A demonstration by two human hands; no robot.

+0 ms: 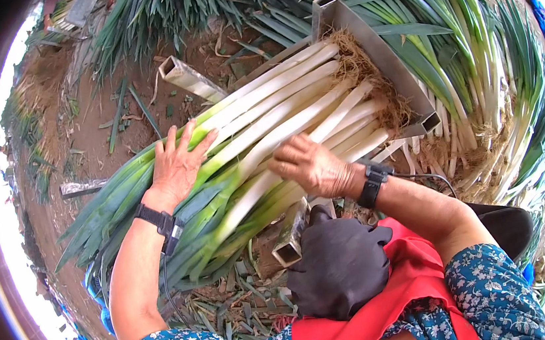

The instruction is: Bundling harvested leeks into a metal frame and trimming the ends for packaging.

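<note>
Leeks (261,128) lie under both my hands: my left hand (176,167) rests flat and spread on the green part, my right hand (308,166) curls over the white stalks. Their long axis runs from lower left to the roots against the metal bar (372,46) at upper right.

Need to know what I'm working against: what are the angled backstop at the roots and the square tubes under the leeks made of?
Backstop: likely metal, dull grey hollow section, thin-walled open end. Tubes: also apparently metal, pale and scuffed, open square ends. Both hands rest on the leeks.
</note>
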